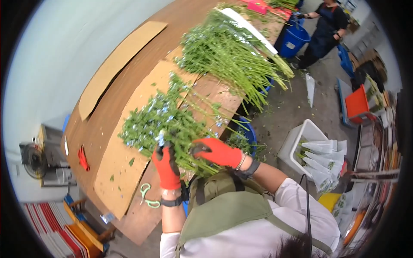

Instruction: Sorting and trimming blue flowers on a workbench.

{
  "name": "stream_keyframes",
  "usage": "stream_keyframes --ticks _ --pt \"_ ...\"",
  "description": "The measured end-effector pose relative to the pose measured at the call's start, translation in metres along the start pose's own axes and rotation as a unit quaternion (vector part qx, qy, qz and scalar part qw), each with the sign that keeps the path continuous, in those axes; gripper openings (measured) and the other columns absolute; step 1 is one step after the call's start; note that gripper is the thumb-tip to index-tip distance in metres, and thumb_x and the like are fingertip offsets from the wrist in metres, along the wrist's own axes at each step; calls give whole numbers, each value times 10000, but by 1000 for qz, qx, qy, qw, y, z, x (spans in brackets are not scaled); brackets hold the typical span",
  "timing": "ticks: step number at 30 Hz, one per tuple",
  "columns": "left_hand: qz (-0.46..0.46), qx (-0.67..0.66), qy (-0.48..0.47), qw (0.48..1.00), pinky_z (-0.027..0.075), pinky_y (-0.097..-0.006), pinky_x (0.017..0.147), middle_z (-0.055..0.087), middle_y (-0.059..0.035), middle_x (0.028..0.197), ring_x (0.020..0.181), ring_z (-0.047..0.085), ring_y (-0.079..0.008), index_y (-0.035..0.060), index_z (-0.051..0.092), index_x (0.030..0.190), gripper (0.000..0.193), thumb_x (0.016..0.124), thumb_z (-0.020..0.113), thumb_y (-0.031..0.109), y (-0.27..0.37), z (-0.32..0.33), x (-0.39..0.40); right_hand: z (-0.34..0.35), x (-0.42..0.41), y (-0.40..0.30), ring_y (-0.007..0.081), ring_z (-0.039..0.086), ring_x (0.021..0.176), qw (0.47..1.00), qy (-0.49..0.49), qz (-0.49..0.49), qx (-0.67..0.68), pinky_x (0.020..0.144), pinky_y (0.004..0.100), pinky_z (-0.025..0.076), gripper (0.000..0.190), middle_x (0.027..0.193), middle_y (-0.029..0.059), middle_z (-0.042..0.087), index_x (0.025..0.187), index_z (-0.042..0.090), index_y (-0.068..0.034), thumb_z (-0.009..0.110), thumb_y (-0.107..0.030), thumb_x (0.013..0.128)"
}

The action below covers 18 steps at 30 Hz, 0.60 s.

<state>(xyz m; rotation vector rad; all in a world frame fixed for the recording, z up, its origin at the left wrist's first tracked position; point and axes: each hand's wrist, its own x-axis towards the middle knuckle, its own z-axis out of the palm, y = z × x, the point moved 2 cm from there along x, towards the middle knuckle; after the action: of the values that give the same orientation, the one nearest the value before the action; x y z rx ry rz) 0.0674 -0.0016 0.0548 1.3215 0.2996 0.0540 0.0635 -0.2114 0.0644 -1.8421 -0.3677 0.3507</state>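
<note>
A loose pile of leafy stems with small blue flowers (151, 121) lies on the cardboard before me. My left hand (166, 167), in a red glove with dark fingers, is at the near side of this pile. A blue-flowered sprig (161, 138) rises from its fingertips and appears pinched there. My right hand (221, 153), gloved alike, reaches over the stems from the right with fingers curled. Whether it grips any stem is hidden by leaves. Green-handled scissors (149, 196) lie on the table near my left wrist.
A larger flower bunch (222, 51) with white wrapping (248, 29) lies farther along the table (180, 16). A blue bucket (248, 130) stands below the edge. Right of me, a white bin (292, 148) holds wrapped bunches (322, 158). A person (326, 30) stands beyond.
</note>
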Motion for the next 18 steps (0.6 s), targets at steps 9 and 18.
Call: stream_keyframes --ticks 9,18 --pt "-16 -33 -56 998 487 -337 918 652 -92 1135 993 640 -199 -46 631 1142 233 941 594 64 -5 20 -17 15 17 -17 402 642 849 995 77 -61 -29 723 452 497 296 927 205 678 1107 670 -35 707 -255 912" --pt "116 -7 112 987 460 -341 908 579 -101 1264 1034 572 -186 -51 649 1128 271 930 649 134 -15 -2 -4 3 -37 51 398 596 1057 957 66 -143 -242 987 472 448 433 1095 182 661 1181 631 -29 773 -259 843"
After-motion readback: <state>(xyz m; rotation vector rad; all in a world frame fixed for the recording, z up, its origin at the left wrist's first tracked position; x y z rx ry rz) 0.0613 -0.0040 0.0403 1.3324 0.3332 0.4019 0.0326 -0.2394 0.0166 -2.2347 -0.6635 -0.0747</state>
